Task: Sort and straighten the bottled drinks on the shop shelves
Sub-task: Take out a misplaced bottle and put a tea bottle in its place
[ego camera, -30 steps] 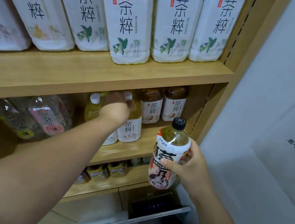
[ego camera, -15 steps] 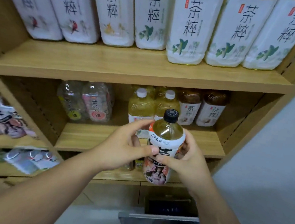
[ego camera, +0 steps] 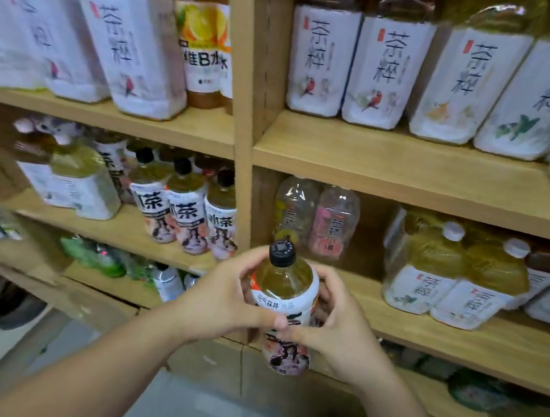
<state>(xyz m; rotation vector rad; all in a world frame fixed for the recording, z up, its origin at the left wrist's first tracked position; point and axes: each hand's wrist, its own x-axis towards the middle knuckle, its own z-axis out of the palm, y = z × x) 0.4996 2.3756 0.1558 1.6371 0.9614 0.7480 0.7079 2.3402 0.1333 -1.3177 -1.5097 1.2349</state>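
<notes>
I hold a black-capped iced tea bottle (ego camera: pixel 284 291) upright in front of the shelves, with yellow drink and a white, orange and pink label. My left hand (ego camera: pixel 222 300) grips its left side and my right hand (ego camera: pixel 335 325) grips its right side, thumbs meeting on the label. A row of three matching black-capped bottles (ego camera: pixel 185 213) stands on the middle shelf of the left bay, just left of the wooden upright (ego camera: pixel 247 109).
Large white-labelled tea bottles (ego camera: pixel 385 66) fill the top shelves. The right bay's middle shelf (ego camera: pixel 457 342) carries two clear bottles (ego camera: pixel 316 223) and white-capped tea bottles (ego camera: pixel 448 272). Green bottles (ego camera: pixel 96 256) lie on a lower left shelf. Grey floor lies below.
The view has swung left, bringing the left bay with matching bottles into sight. Both hands still grip the bottle, and my left hand has closed more fully on it.
</notes>
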